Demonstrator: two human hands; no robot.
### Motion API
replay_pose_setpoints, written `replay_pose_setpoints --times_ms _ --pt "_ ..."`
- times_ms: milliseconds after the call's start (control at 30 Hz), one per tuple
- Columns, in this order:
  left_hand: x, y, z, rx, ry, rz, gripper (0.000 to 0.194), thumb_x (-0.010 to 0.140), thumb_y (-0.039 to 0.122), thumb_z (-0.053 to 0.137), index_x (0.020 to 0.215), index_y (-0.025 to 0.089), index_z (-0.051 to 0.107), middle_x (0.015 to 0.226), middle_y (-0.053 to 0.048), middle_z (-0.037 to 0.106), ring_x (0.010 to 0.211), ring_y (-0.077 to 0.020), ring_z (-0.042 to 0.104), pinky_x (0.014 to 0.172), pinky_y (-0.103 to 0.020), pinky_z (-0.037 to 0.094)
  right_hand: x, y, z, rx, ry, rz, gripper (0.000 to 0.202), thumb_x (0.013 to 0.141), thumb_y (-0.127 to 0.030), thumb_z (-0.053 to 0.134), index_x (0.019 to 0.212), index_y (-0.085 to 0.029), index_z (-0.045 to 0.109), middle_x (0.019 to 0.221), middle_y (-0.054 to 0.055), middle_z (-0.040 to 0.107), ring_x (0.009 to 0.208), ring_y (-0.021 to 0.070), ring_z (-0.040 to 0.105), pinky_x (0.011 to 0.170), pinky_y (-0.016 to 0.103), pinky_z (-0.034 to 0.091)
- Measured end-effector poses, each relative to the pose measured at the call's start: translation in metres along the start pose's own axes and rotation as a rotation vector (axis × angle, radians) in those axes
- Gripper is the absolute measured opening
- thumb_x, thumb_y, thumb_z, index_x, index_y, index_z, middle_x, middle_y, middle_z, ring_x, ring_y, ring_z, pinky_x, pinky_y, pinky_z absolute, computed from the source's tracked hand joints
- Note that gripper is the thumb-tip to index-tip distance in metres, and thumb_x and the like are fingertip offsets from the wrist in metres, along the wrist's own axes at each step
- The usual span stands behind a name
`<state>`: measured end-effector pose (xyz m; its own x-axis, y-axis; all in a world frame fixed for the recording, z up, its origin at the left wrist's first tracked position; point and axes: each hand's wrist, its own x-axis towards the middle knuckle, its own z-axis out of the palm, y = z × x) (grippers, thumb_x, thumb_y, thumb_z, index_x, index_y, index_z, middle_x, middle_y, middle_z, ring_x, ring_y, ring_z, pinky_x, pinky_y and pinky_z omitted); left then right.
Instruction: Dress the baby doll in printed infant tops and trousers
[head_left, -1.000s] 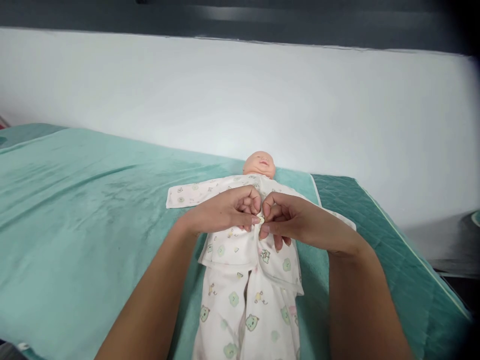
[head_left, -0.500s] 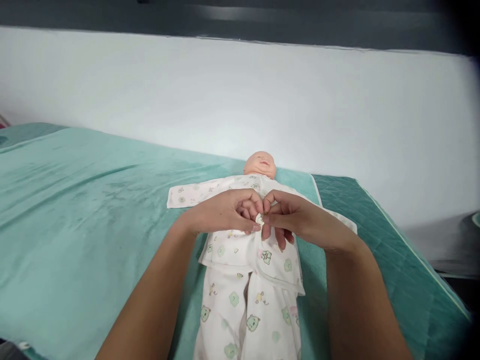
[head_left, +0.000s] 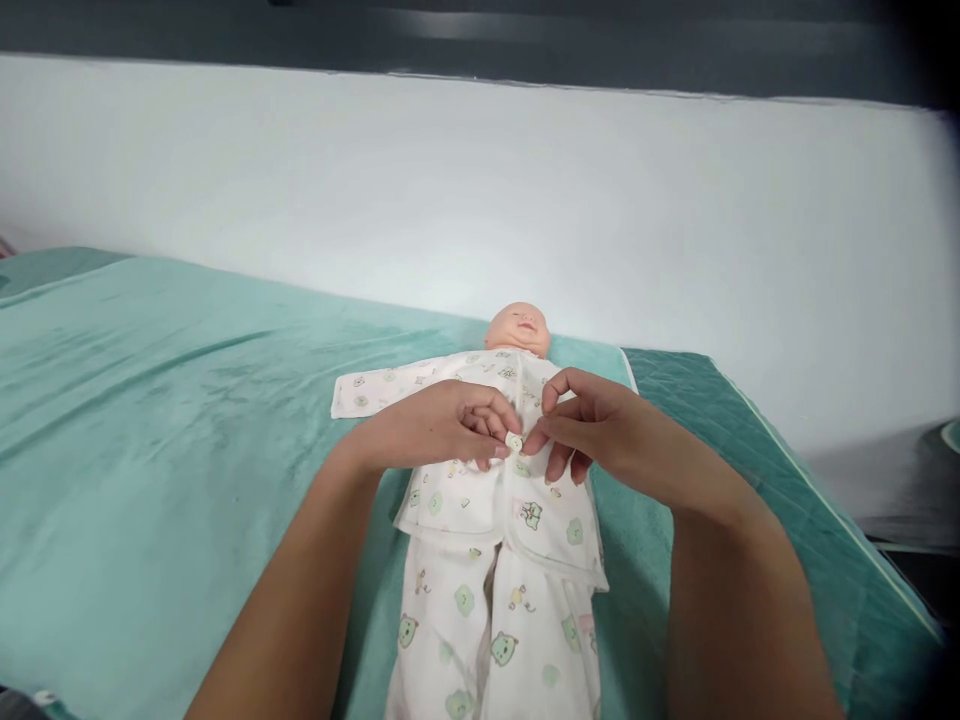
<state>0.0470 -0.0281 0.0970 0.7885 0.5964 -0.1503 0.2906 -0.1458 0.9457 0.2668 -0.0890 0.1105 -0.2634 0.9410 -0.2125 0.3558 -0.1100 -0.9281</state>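
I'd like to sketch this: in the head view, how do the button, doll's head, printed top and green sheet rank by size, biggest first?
1. Green sheet, though partly covered
2. Printed top, partly behind the hands
3. Doll's head
4. Button

Behind the right hand (head_left: 592,425) and its forearm (head_left: 724,545), the lower part of 1 sleeve of the shirt (head_left: 555,545) is hidden; below the hands, the trousers (head_left: 450,640) are cut off by the bottom edge. Beside the left hand (head_left: 442,425), the button (head_left: 514,441) is too small for its details to be made out.
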Motion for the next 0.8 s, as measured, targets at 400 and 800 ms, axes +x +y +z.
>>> replay_pose_setpoints --times_ms 400,800 --pt "0.0 -0.001 0.002 0.112 0.154 0.011 0.016 0.08 0.033 0.063 0.09 0.02 0.062 0.076 0.0 0.062 0.064 -0.0117 0.057 0.058 -0.024 0.045 0.001 -0.001 0.004 -0.013 0.094 -0.006 0.013 0.086 -0.033 0.058 0.087 -0.024 0.049 0.088 0.004 0.075 0.07 0.0176 0.07 0.062 0.029 0.054" --pt "0.001 -0.003 0.002 0.18 0.131 0.036 0.012 0.078 0.026 0.061 0.089 0.022 0.062 0.076 0.002 0.057 0.066 -0.0108 0.049 0.055 -0.022 0.038 0.005 -0.001 0.011 -0.131 0.069 -0.004 0.01 0.083 -0.03 0.063 0.088 -0.025 0.056 0.074 -0.001 0.068 0.069 0.0178 0.068 0.062 0.03 0.052"
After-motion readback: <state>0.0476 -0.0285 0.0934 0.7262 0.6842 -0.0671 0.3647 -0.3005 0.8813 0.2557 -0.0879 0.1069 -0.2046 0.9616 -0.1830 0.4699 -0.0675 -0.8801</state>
